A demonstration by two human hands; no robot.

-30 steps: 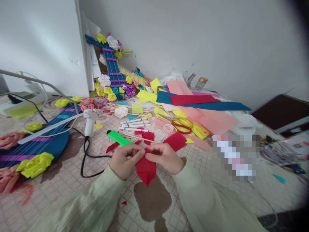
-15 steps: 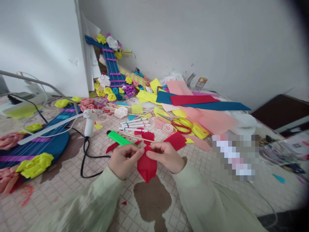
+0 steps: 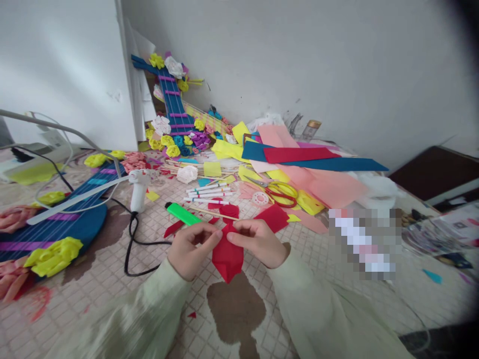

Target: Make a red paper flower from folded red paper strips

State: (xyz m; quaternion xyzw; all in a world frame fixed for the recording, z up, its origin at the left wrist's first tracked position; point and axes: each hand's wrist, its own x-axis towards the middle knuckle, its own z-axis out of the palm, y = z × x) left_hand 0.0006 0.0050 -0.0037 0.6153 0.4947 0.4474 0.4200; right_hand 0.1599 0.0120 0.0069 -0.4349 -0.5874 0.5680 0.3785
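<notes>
A piece of red crepe paper (image 3: pixel 227 255) hangs between my hands, its lower end coming to a point. My left hand (image 3: pixel 192 248) pinches its upper left edge between thumb and fingertips. On the other side, my right hand (image 3: pixel 261 243) grips the upper right edge the same way. Just beyond my left hand lies a green utility knife (image 3: pixel 182 213), its front part hidden by the hand. A thin wooden stick (image 3: pixel 213 213) and red paper scraps (image 3: pixel 229 210) are right behind my fingers. A larger red paper piece (image 3: pixel 272 218) lies beyond my right hand.
A white glue gun (image 3: pixel 138 192) with a black cord stands at left, near a blue paper guitar (image 3: pixel 90 219) with paper flowers. Several markers (image 3: pixel 209 189), scissors (image 3: pixel 282 193) and a tape roll (image 3: pixel 259 198) lie ahead. Crepe paper strips (image 3: pixel 318 162) are piled behind.
My fingertips have moved slightly apart along the top edge of the red crepe paper. Otherwise, both hands and the table look much the same.
</notes>
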